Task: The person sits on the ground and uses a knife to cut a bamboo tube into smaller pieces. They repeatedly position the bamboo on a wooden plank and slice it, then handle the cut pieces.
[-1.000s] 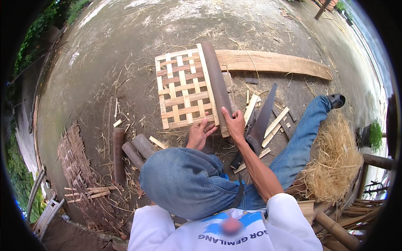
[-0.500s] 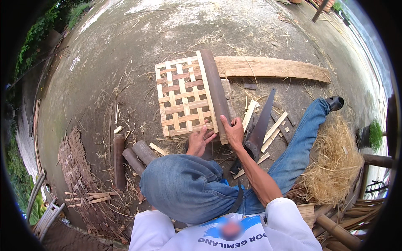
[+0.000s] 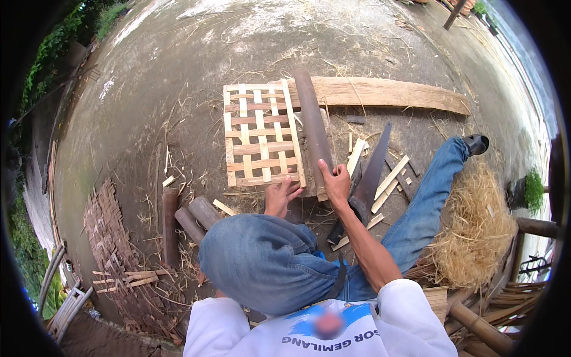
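A pale woven bamboo panel (image 3: 256, 146), an open lattice of crossing strips inside a thin frame, stands in front of me. My left hand (image 3: 281, 195) grips its lower edge near the right corner, one fingertip showing above the edge and the other fingers partly spread. Just right of the panel, a long brown bamboo piece (image 3: 311, 122) points away from me. My right hand (image 3: 336, 183) is closed round its near end, thumb lying along the top. A narrow gap runs between panel and bamboo piece. What lies under the right fingers is hidden.
A handsaw (image 3: 373, 172) and pale bamboo strips (image 3: 391, 178) lie right of my right hand. Beyond the bamboo piece is a long wooden plank (image 3: 386, 96). Short brown bamboo lengths (image 3: 171, 229) lie left of my knee, a shavings heap (image 3: 476, 232) at right.
The bamboo piece has come away from the panel's right side, opening a gap along it. The panel's lower edge has risen slightly. Both hands keep their holds.
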